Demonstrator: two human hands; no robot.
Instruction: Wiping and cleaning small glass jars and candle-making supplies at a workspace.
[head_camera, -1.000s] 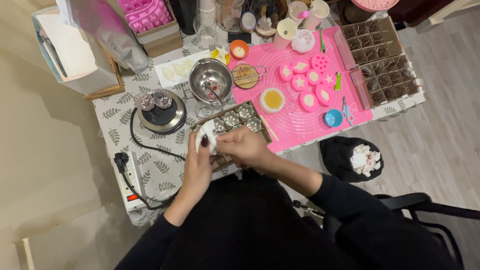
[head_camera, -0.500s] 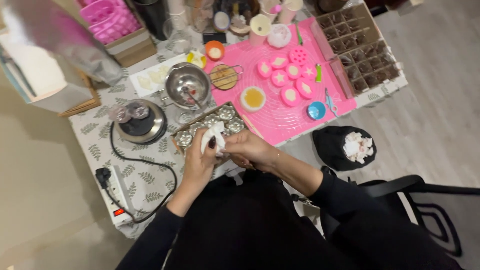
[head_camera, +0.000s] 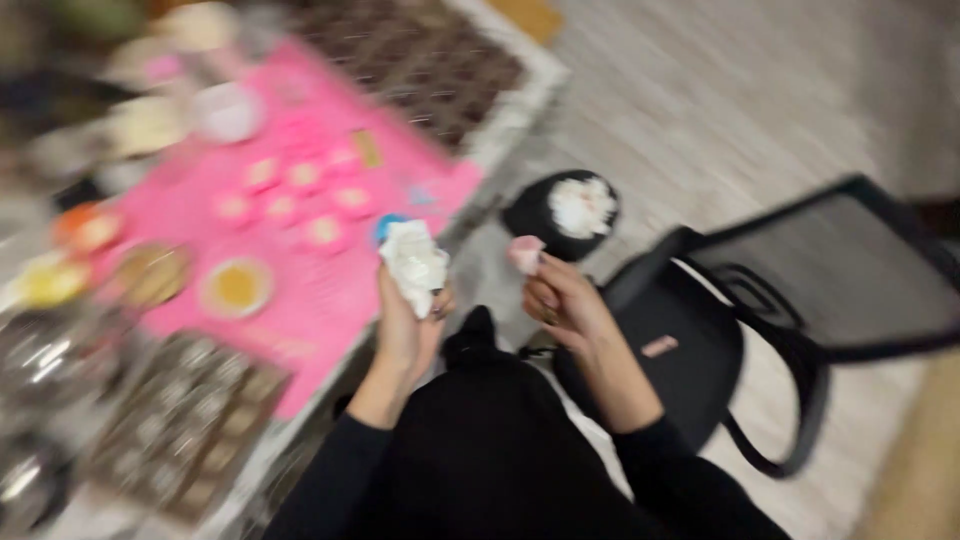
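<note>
The whole view is motion-blurred. My left hand (head_camera: 405, 325) is shut on a crumpled white tissue (head_camera: 413, 262), held up at the right edge of the pink mat (head_camera: 330, 300). My right hand (head_camera: 562, 300) pinches a small pink piece (head_camera: 525, 252) in its fingertips, off the table and just short of a black bin (head_camera: 560, 212) on the floor that holds white crumpled tissues. Both sleeves are black.
On the pink mat lie several small pink moulds (head_camera: 290, 190) and a dish of yellow liquid (head_camera: 236, 287). A dark mould tray (head_camera: 185, 420) sits at the lower left, another dark tray (head_camera: 430, 75) at the back. A black chair (head_camera: 800, 320) stands at the right.
The view has swung right, toward the floor. Both hands left the dark mould tray and moved right; the right hand now holds a pink piece near the bin.
</note>
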